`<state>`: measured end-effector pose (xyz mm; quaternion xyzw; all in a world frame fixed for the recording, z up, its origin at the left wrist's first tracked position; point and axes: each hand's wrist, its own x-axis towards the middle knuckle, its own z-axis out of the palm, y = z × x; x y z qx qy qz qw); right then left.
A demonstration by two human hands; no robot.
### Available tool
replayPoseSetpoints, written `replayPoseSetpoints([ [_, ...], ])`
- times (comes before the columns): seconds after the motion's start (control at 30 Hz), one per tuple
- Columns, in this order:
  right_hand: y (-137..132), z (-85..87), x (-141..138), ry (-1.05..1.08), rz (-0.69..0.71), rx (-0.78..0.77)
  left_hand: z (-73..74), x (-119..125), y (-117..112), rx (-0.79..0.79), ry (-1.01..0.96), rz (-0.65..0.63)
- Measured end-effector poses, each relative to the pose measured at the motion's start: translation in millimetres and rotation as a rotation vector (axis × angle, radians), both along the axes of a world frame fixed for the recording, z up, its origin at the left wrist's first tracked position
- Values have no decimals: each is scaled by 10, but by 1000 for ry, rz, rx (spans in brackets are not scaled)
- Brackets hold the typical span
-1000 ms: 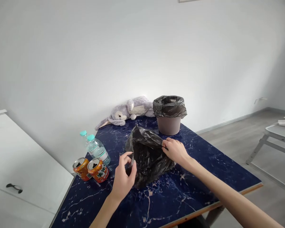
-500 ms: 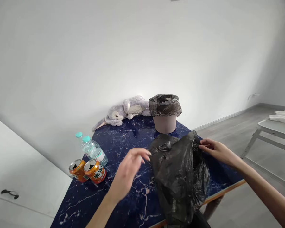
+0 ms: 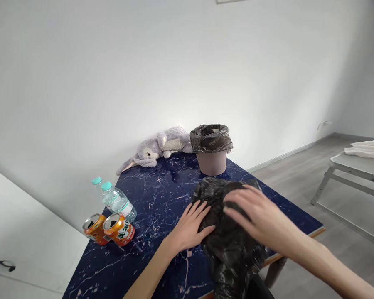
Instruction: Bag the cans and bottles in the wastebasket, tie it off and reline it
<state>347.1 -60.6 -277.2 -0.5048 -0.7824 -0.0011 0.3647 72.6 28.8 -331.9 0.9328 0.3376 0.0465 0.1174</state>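
Note:
A black plastic garbage bag (image 3: 229,253) lies crumpled at the front right of the blue marbled table (image 3: 162,195), its lower end hanging over the front edge. My left hand (image 3: 191,226) is spread flat at the bag's left side, fingertips on the plastic. Over the upper part of the bag is my right hand (image 3: 252,209), slightly blurred, its fingers curved and the thumb apart from them. No plastic shows pinched in it. Behind the bag stands a pinkish-grey trash bin (image 3: 212,163) lined with another dark bag (image 3: 211,139).
Two orange cans (image 3: 120,230) and two clear bottles with teal caps (image 3: 120,203) stand at the table's left edge. A plush rabbit (image 3: 162,145) lies against the wall. White cloth (image 3: 366,150) rests on a grey folding table to the right. A white cabinet is at left.
My right hand has let go of the bag's right edge and moved left over it. My left hand has come down onto the bag's left side. The raised plastic now lies flatter.

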Motion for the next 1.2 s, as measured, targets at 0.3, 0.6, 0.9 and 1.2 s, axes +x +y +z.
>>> replayPoseSetpoints([
  [0.3,196,-326,-40,-264,-120,-226,104,-652,60,480,-169,434],
  [0.6,384,-541,-284,287,-9,-593,-272,-763,364,199,16,528],
  [0.9,564,47,-451,1228,123,-560,-328,-825,336,226,-39,638],
  [1.2,232,349,196,576,-85,-44,-474,-870,383,336,-195,637],
])
